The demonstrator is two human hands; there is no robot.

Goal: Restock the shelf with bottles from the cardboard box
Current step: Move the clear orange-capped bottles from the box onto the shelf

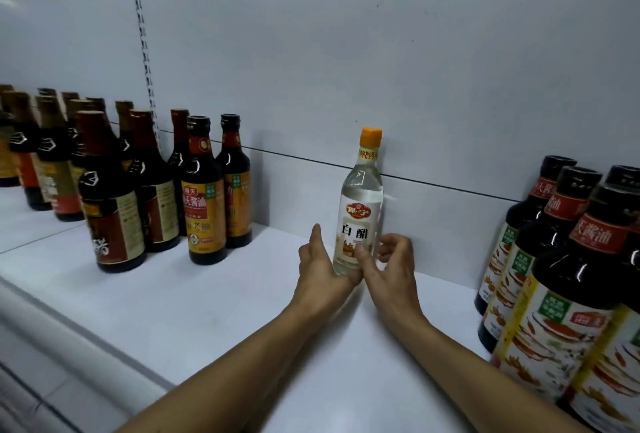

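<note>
Against the far back panel of the white shelf (207, 294), a clear white vinegar bottle (360, 210) stands upright. Left hand (320, 268) and right hand (389, 264) loosely cup its base. Likely heavy, slippery glass; grip the lower body.

On the white shelf (214, 301) stands one clear bottle (360, 210) with an orange cap (371, 136). Two hands are at its base: one left hand (320, 264) and one right hand (393, 264). To the left is a group of dark bottles (204, 190); I count about twelve, but the far ones are blurred and overlap, so the number is not sure. To the right are big dark bottles (568, 294); at least four show, some cut by the edge.
</note>
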